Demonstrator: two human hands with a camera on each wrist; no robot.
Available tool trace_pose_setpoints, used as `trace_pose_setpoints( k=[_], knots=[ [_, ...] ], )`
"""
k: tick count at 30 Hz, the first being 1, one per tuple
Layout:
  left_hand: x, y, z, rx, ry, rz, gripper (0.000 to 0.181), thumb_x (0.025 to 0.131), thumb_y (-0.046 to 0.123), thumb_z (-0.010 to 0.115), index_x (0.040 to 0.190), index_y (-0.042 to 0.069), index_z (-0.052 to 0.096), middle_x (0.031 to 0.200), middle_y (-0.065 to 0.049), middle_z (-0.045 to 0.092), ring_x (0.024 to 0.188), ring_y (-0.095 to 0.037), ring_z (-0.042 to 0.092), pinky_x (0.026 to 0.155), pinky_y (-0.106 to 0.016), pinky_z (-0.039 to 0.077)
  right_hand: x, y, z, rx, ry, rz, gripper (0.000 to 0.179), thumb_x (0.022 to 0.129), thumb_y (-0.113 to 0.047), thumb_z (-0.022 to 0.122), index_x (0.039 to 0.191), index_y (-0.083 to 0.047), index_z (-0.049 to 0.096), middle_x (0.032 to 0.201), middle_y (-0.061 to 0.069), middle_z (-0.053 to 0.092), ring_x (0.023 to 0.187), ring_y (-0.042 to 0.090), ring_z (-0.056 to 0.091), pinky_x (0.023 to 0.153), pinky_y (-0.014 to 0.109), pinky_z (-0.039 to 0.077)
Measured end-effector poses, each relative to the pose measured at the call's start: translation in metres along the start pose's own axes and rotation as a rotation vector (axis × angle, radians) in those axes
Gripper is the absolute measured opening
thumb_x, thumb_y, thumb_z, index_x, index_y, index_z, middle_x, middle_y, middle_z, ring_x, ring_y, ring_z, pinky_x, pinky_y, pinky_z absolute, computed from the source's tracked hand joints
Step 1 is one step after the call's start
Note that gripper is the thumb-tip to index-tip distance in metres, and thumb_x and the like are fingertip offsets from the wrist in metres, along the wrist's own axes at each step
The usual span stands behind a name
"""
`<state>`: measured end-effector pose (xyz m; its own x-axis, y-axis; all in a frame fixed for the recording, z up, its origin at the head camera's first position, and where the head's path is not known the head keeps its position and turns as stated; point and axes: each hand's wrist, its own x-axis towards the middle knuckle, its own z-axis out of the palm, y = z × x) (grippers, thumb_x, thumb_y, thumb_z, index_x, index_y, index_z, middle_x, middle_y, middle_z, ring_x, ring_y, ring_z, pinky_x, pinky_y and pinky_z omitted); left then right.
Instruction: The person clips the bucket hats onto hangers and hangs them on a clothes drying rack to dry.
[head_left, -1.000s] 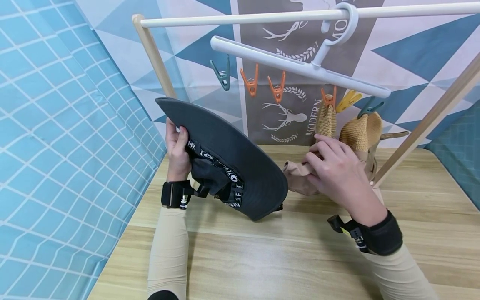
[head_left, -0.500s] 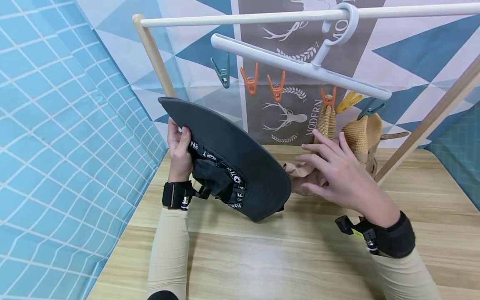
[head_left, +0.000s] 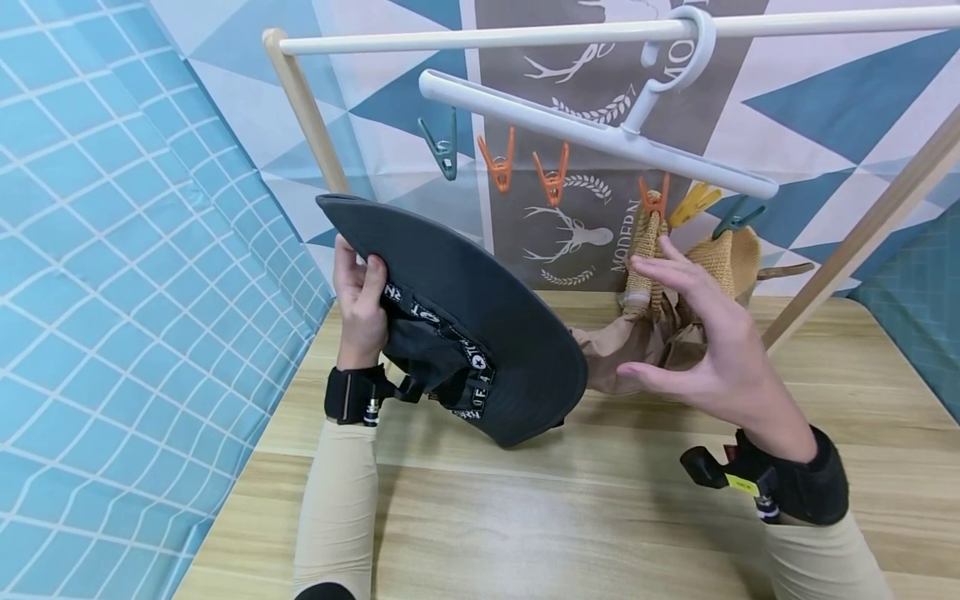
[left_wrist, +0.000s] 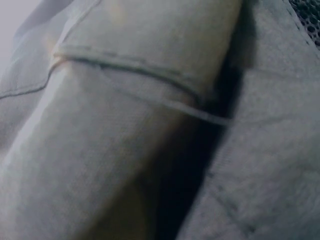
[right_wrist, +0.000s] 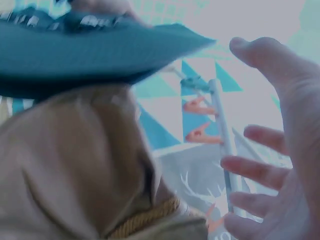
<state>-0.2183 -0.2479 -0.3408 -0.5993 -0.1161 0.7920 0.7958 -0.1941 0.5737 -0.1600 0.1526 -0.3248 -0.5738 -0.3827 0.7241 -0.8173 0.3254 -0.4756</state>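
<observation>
A black wide-brimmed hat (head_left: 495, 308), its sweatband printed with white lettering, is tilted in the head view. My left hand (head_left: 362, 312) grips its brim near the upper left end, thumb on the underside. Blurred grey cloth (left_wrist: 100, 130) with stitched seams fills the left wrist view. My right hand (head_left: 712, 350) is spread, thumb apart from the fingers, in front of a hanging tan cloth piece (head_left: 611, 354) with straw-weave parts. The right wrist view shows my right hand (right_wrist: 300, 100) holding nothing, beside the tan cloth (right_wrist: 80, 165) and below the black brim (right_wrist: 90, 57).
A white hanger (head_left: 540, 117) slants from a white rail (head_left: 480, 37) on a wooden frame. Orange (head_left: 654, 196), yellow (head_left: 693, 204) and green (head_left: 738, 217) clips at its right hold the straw-weave parts. Two more orange clips and a green clip (head_left: 442, 154) hang at its left.
My right hand has drawn back from the tan cloth toward the right, and its fingers have spread. The left hand and black hat have shifted slightly right.
</observation>
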Motion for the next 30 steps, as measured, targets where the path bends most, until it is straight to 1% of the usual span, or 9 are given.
trace_pose_setpoints(
  k=[2, 4, 6, 14, 19, 21, 23, 26, 30],
  knots=[
    [0.000, 0.002, 0.002, 0.041, -0.008, 0.022, 0.043, 0.109, 0.049, 0.071, 0.129, 0.014, 0.055, 0.096, 0.008, 0.069, 0.076, -0.006, 0.069, 0.078, -0.024, 0.056, -0.001, -0.004, 0.000, 0.059, -0.003, 0.023, 0.092, 0.083, -0.024, 0.104, 0.160, -0.001, 0.059, 0.167, -0.002, 0.062, 0.168, 0.017, 0.046, 0.132, 0.020, 0.039],
    [-0.001, 0.005, 0.005, 0.074, -0.015, 0.039, 0.044, 0.109, 0.050, 0.070, 0.129, 0.014, 0.055, 0.095, 0.009, 0.070, 0.076, -0.005, 0.068, 0.078, -0.023, 0.054, 0.000, -0.008, 0.002, 0.119, -0.021, 0.035, 0.099, 0.072, 0.007, 0.102, 0.160, 0.001, 0.058, 0.165, -0.002, 0.063, 0.161, 0.012, 0.054, 0.125, 0.018, 0.047],
    [-0.001, 0.007, 0.008, 0.091, -0.021, 0.052, 0.043, 0.110, 0.050, 0.070, 0.129, 0.014, 0.055, 0.092, 0.010, 0.068, 0.072, -0.004, 0.064, 0.075, -0.023, 0.052, 0.000, -0.011, 0.005, 0.176, -0.039, 0.045, 0.107, 0.063, 0.024, 0.096, 0.160, 0.003, 0.057, 0.163, -0.002, 0.064, 0.154, 0.008, 0.059, 0.119, 0.018, 0.052],
    [-0.004, 0.011, 0.022, 0.160, -0.047, 0.089, 0.036, 0.113, 0.049, 0.065, 0.128, 0.017, 0.057, 0.083, 0.013, 0.055, 0.062, -0.004, 0.050, 0.069, -0.022, 0.044, 0.000, -0.012, 0.021, 0.360, -0.078, 0.056, 0.084, 0.073, 0.023, 0.092, 0.151, 0.006, 0.065, 0.146, -0.006, 0.077, 0.132, 0.003, 0.075, 0.104, 0.019, 0.061],
    [-0.006, 0.010, 0.029, 0.169, -0.062, 0.092, 0.031, 0.114, 0.049, 0.062, 0.127, 0.021, 0.057, 0.088, 0.014, 0.055, 0.064, -0.004, 0.050, 0.070, -0.022, 0.043, -0.001, -0.011, 0.031, 0.311, -0.059, 0.056, 0.068, 0.079, 0.018, 0.091, 0.143, 0.005, 0.072, 0.136, -0.015, 0.080, 0.114, -0.001, 0.081, 0.092, 0.017, 0.064],
    [-0.007, 0.010, 0.032, 0.172, -0.072, 0.095, 0.030, 0.115, 0.049, 0.062, 0.128, 0.021, 0.058, 0.094, 0.014, 0.059, 0.068, -0.003, 0.054, 0.071, -0.022, 0.045, -0.001, -0.012, 0.034, 0.280, -0.049, 0.051, 0.060, 0.082, 0.015, 0.091, 0.138, 0.004, 0.076, 0.126, -0.012, 0.084, 0.103, -0.003, 0.082, 0.083, 0.014, 0.064],
    [-0.007, 0.011, 0.034, 0.172, -0.083, 0.101, 0.030, 0.115, 0.048, 0.061, 0.128, 0.021, 0.058, 0.101, 0.014, 0.062, 0.073, -0.003, 0.059, 0.074, -0.021, 0.048, -0.001, -0.013, 0.037, 0.250, -0.042, 0.033, 0.047, 0.084, 0.014, 0.090, 0.128, 0.001, 0.081, 0.109, -0.007, 0.086, 0.084, -0.007, 0.077, 0.070, 0.011, 0.058],
    [-0.008, 0.012, 0.036, 0.164, -0.102, 0.115, 0.029, 0.116, 0.047, 0.060, 0.129, 0.021, 0.058, 0.108, 0.014, 0.066, 0.079, -0.002, 0.064, 0.076, -0.021, 0.050, -0.001, -0.014, 0.039, 0.216, -0.025, 0.008, 0.034, 0.083, 0.017, 0.088, 0.112, -0.002, 0.086, 0.084, 0.001, 0.082, 0.063, -0.004, 0.062, 0.055, 0.016, 0.046],
    [-0.008, 0.012, 0.038, 0.149, -0.119, 0.124, 0.026, 0.116, 0.045, 0.060, 0.129, 0.023, 0.058, 0.109, 0.016, 0.068, 0.083, -0.001, 0.067, 0.078, -0.021, 0.052, -0.002, -0.016, 0.040, 0.201, -0.006, 0.011, 0.033, 0.081, 0.019, 0.087, 0.106, -0.004, 0.087, 0.079, 0.004, 0.080, 0.057, -0.001, 0.054, 0.051, 0.020, 0.040]
  ],
)
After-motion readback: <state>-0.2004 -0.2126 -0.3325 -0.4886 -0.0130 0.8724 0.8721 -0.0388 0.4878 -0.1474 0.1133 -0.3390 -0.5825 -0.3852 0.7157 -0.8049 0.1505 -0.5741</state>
